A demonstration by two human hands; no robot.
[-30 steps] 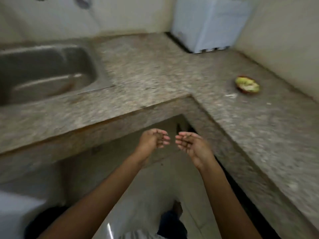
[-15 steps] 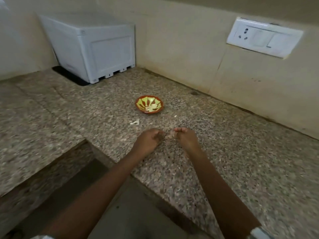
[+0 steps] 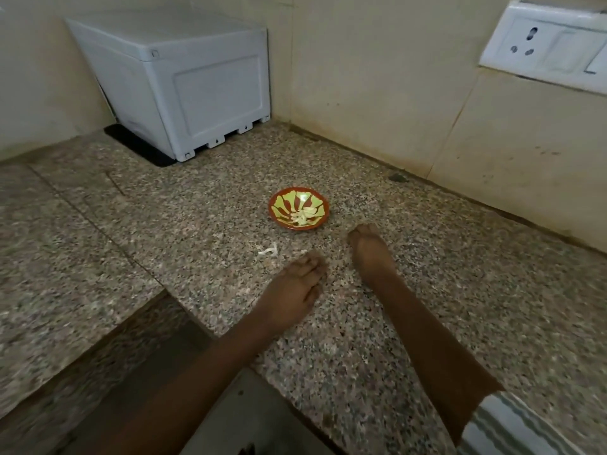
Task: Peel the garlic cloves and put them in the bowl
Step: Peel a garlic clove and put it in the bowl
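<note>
A small bowl (image 3: pixel 320 205) with a red rim and a green and yellow pattern stands on the granite counter (image 3: pixel 213 205). Several pale peeled garlic cloves (image 3: pixel 303 216) lie in it. My right hand (image 3: pixel 369 254) hovers just right of and below the bowl, its fingertips bunched together and pointing at the rim. My left hand (image 3: pixel 292 285) rests lower on the counter with its fingertips drawn together. Anything pinched in either hand is hidden. A white scrap of garlic skin (image 3: pixel 269 251) lies on the counter left of my left fingertips.
A white plastic box (image 3: pixel 184 83) stands in the back corner on a dark mat. The tiled wall runs behind the bowl, with a white socket plate (image 3: pixel 545 44) at the upper right. The counter's front edge (image 3: pixel 203 323) drops off below my left forearm.
The view swung from the sink side to this counter. My hands, close together half a second ago, have parted; the right one moved forward towards the bowl.
</note>
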